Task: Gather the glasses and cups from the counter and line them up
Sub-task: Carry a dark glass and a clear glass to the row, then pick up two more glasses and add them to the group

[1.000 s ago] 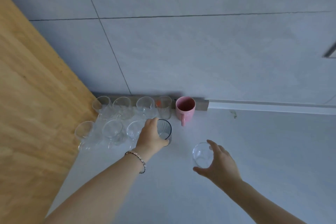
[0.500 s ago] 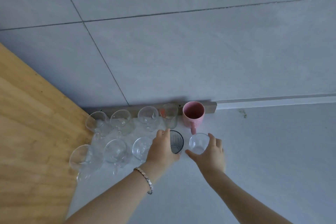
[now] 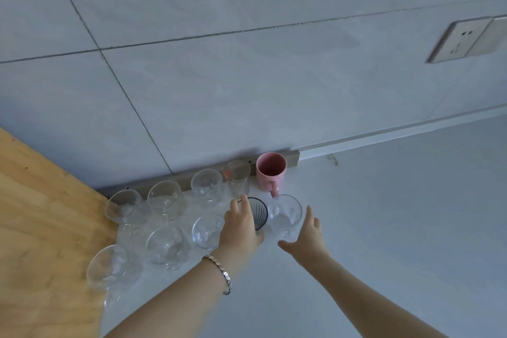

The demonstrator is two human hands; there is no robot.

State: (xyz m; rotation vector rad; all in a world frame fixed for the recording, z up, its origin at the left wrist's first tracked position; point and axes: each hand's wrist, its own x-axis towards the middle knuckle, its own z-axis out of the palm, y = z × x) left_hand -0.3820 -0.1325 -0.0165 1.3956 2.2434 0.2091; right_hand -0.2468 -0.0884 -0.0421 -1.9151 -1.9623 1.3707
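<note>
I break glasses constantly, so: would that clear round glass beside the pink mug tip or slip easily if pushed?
Probably fragile: the clear round glass looks thin and transparent. Its bowl seems wider than its base, so a push near the rim might tip it. It stands close to the dark ribbed glass, so a shove could clink them.

Clear glass [image 3: 285,214] moved. 1 s ago the right hand [image 3: 306,236] held it well out on the counter [image 3: 384,214], apart from the front row of glasses [image 3: 167,244]. 0.5 s ago it had reached that row. Now it stands at the row's right end, just beside the dark glass [image 3: 259,214], in front of the pink mug [image 3: 271,171]. Right hand has let go, fingers straight and spread. View swung right, so the wall socket [image 3: 463,41] is now in frame.
</note>
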